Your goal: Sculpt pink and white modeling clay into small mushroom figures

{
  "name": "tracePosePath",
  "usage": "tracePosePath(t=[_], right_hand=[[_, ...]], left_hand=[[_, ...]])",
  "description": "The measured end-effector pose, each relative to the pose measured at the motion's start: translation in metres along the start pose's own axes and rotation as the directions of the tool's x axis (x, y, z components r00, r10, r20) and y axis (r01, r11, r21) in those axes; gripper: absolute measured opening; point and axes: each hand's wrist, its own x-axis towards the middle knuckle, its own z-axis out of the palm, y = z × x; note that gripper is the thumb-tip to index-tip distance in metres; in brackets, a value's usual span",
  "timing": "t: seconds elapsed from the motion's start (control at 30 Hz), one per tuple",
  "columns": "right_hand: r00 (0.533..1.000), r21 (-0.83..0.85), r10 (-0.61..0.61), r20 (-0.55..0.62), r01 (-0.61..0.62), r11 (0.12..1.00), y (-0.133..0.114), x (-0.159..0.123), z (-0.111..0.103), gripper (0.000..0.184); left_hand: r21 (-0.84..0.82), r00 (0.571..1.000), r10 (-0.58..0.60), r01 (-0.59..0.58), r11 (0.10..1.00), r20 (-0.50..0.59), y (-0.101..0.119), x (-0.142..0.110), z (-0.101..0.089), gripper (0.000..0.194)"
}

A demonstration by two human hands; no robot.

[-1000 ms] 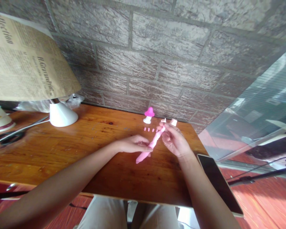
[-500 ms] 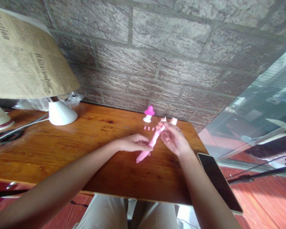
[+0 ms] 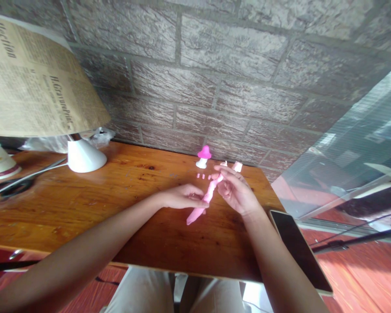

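My left hand [image 3: 184, 196] grips the middle of a long pink clay-like piece [image 3: 211, 191], thumb on top and fingers partly hidden behind it. The piece slants over the table, wide and smooth at its lower end, narrow and lumpy at its upper end. My right hand [image 3: 236, 189] holds that upper end between thumb and fingers. Beyond the hands stands a small mushroom-shaped figure [image 3: 203, 156] with a bright pink cap and white stem. Small pink bits [image 3: 203, 176] lie in a row before it. Behind my right fingers are small pale pieces [image 3: 237, 166], partly covered.
A phone or tablet [image 3: 299, 250] lies at the table's right edge beside my right forearm. To the left are a lamp [image 3: 84, 154] with a newsprint shade, its white cord, black-handled scissors [image 3: 14, 187] and a paper cup [image 3: 0, 161]. A brick wall [image 3: 195, 87] borders the back.
My right fingers have shifted slightly at the upper end of the pink piece, the index finger now straighter. My left hand keeps its grip nearly in place.
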Motion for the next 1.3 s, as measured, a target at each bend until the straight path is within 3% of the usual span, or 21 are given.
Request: tracePosePath(t=[0.4, 1.3], right_hand=[[0.998, 0.011, 0.013, 0.066, -0.014, 1.0, 0.0041, 0.0, 0.0042, 0.022], [1.0, -0.027, -0.017, 0.0, 0.017, 0.999, 0.0038, -0.0009, 0.0042, 0.023]], left_hand=[[-0.042, 1.0, -0.001, 0.001, 0.999, 0.015, 0.0006, 0.0002, 0.0015, 0.041], [-0.063, 1.0, 0.002, 0.0, 0.998, 0.024, -0.0005, 0.0009, 0.0032, 0.04]])
